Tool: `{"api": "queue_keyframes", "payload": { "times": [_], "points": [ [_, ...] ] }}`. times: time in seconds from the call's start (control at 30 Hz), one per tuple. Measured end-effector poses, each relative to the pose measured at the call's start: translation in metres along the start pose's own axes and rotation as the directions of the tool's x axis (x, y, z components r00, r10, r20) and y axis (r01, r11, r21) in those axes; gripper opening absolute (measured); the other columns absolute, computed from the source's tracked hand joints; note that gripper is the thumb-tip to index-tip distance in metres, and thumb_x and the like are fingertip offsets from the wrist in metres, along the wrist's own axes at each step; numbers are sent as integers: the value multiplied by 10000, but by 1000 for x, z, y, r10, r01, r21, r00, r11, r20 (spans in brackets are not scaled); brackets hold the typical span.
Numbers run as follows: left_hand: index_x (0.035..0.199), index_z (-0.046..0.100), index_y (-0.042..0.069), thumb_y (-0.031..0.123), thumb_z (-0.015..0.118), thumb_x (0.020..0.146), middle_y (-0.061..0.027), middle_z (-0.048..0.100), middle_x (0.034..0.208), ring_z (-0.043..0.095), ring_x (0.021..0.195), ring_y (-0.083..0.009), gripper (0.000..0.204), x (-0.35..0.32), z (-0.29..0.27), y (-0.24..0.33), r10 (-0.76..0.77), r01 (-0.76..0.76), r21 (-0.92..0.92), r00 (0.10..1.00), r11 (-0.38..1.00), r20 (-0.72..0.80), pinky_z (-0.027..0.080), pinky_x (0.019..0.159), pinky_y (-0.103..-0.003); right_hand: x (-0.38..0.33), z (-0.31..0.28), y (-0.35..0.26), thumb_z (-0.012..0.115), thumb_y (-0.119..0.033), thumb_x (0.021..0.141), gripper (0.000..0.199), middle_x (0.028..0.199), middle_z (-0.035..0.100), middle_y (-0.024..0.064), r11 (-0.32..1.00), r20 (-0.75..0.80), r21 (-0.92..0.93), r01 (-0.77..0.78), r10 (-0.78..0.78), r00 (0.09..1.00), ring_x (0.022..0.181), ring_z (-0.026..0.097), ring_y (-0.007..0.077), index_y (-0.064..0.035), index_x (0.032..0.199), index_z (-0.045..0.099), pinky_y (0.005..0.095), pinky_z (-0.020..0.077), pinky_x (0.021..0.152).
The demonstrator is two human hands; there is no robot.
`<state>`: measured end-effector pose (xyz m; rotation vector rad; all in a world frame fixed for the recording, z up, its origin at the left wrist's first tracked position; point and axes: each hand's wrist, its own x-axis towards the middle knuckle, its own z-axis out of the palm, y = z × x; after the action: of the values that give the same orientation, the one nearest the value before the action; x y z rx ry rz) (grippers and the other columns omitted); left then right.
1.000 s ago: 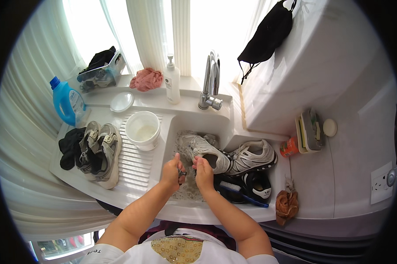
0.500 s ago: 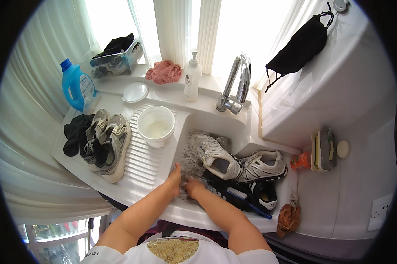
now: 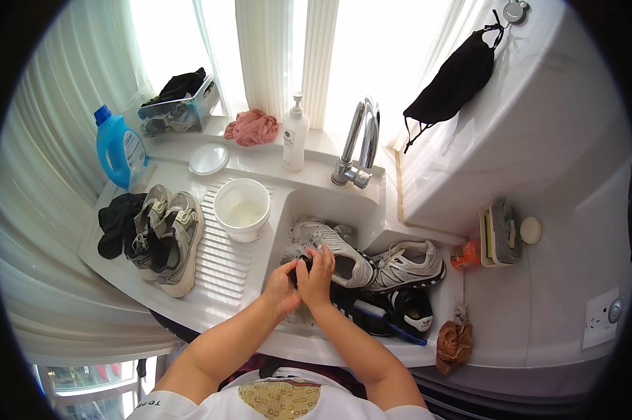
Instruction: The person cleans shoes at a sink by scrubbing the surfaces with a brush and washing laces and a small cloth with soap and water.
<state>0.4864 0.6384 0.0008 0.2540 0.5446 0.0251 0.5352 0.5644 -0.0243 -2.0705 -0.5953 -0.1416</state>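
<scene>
Both hands are close together over the near left part of the sink basin. My left hand and my right hand are closed around a small dark thing, mostly covered by the fingers, so its kind does not show. Just beyond them a white-grey sneaker leans in foamy water. A second white-grey sneaker rests to its right, above a black shoe with white trim. A scrubbing brush with a blue handle lies across the dark footwear at the near right.
On the ribbed washboard stands a white tub, left of it grey sneakers. Behind are a blue detergent bottle, a round lid, a pink cloth and a pump bottle. The chrome faucet rises behind the basin.
Both hands have come up out of the foamy water and drawn together, with a dark thing now between them. The whole view has shifted slightly.
</scene>
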Motion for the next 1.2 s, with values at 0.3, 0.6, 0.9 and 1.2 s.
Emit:
{"api": "queue_keyframes", "payload": {
  "times": [0.3,0.6,0.9,1.2],
  "points": [
    [1230,439,8,343,360,946,-118,504,1214,498,1097,-244,446,-11,26,-9,-34,13,162,991,987,131,401,937,-345,6,-4,-7,393,-242,901,503,1428,238,208,983,28,104,-152,150,988,1339,155,380,-20,1348,331,527,112,1056],
    [1109,485,53,311,411,944,-111,556,1045,534,981,-219,315,-8,16,-14,74,-88,222,995,971,69,452,844,-335,7,-7,-7,392,-364,917,527,1402,278,222,971,100,17,-239,236,967,1313,239,363,15,1283,418,475,123,1070],
    [721,481,103,362,544,864,-14,425,537,436,484,-149,303,-13,49,-1,-27,19,-46,985,999,-169,392,475,-257,-21,-19,-20,389,-390,940,476,1081,521,63,-282,595,803,-525,445,669,1062,472,166,-3,1205,472,280,338,958],
    [893,552,68,326,438,889,-78,586,822,548,689,-172,282,12,12,-11,360,-270,382,914,884,-186,462,615,-289,-4,-35,-45,416,-272,940,417,1237,509,127,248,335,864,-439,368,867,1149,463,192,35,1212,488,294,339,982]
  ]
}}
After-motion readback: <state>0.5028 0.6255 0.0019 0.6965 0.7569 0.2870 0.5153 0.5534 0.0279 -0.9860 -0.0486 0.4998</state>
